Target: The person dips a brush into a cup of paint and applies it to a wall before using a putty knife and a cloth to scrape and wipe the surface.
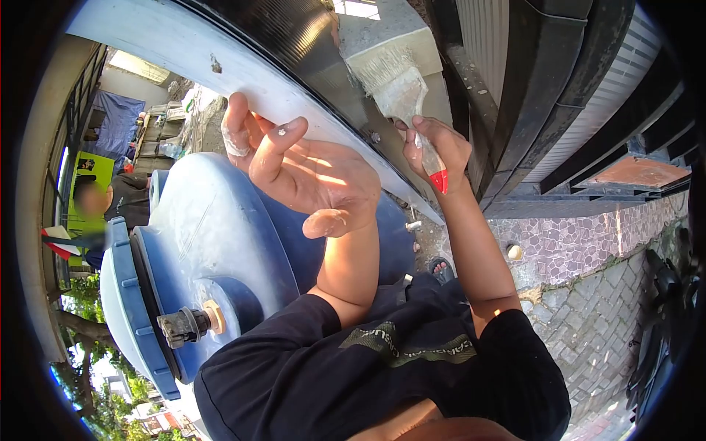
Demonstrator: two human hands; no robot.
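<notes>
My right hand [439, 151] grips the handle of a paintbrush [403, 94], whose white-coated handle ends in a red tip. Its wide, pale bristles are against or just in front of a cream-coloured block [404, 51]; exact contact is hard to tell. My left hand [309, 173] is raised, palm turned up, with fingers apart and nothing in it. White smears mark a couple of its fingers. Behind those fingers runs a long white-painted beam [184, 55], and below the hand bulges a blue water tank [213, 213].
A black metal frame with slats [540, 81] rises close on the right. The tank's lid [129, 294] and a pipe fitting [184, 325] jut out at left. Another person [132, 200] is at far left. Patterned paving [566, 250] lies at lower right.
</notes>
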